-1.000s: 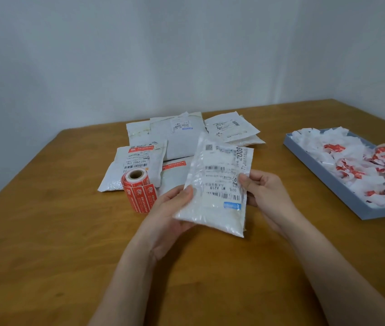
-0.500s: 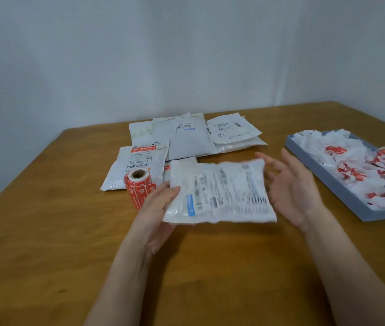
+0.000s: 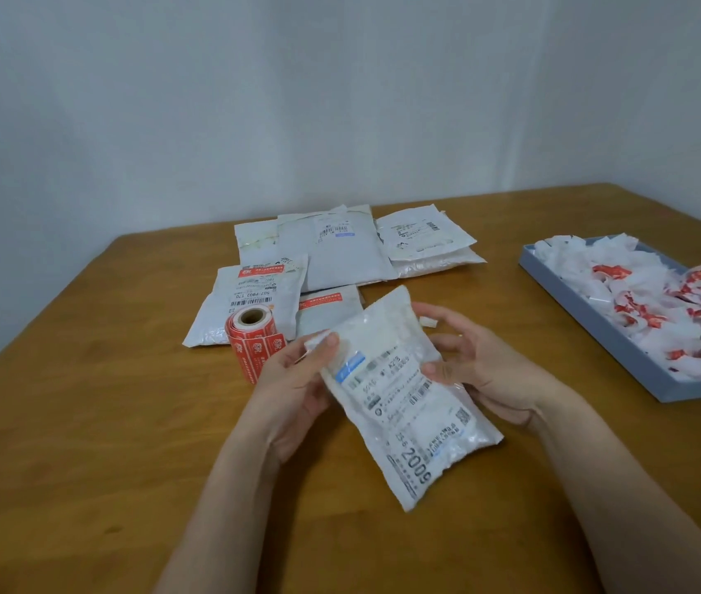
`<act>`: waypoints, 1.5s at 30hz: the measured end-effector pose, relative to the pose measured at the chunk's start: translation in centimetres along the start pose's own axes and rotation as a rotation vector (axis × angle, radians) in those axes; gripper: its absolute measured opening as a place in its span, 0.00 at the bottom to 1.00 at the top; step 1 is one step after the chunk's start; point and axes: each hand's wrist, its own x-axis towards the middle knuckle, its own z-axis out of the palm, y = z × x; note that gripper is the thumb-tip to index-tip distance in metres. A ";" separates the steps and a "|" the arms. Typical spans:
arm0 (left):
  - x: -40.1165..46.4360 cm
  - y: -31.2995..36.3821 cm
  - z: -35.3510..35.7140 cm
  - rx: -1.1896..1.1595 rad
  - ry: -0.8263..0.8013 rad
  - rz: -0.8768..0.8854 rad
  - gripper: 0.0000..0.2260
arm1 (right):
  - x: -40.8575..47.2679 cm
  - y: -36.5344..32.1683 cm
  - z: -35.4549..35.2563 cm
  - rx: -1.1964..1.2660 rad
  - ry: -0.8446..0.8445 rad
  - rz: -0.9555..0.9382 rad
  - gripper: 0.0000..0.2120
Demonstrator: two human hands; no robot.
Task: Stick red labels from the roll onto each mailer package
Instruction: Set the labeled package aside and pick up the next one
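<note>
partly done, judging by the pile: two mailers with red labels [image 3: 256,274], at least three far ones bare, exact count unclear. one white mailer [image 3: 400,392] held near centre, unlabelled, pinched by left hand [image 3: 293,379] and right hand [image 3: 481,370]. one label roll [image 3: 254,345] standing left. one grey tray [image 3: 588,323] of peeled backings right.

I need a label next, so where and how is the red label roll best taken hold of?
Grip the red label roll round its curved sides, coming from above with the left hand, which is nearest. It stands on end on the wooden table with its cardboard core facing up, in front of a labelled mailer, so top and left side look free.
</note>
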 end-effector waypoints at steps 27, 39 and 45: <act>1.2 -4.2 1.9 1.003 0.277 0.362 0.22 | 1.8 2.9 1.0 -0.888 0.614 0.009 0.26; 1.1 -5.0 1.5 1.359 -0.134 0.436 0.25 | 1.4 2.7 1.3 -1.135 0.225 0.032 0.29; 0.9 -5.1 1.7 1.636 -0.214 0.339 0.27 | 1.7 4.2 1.4 -1.402 0.072 0.202 0.32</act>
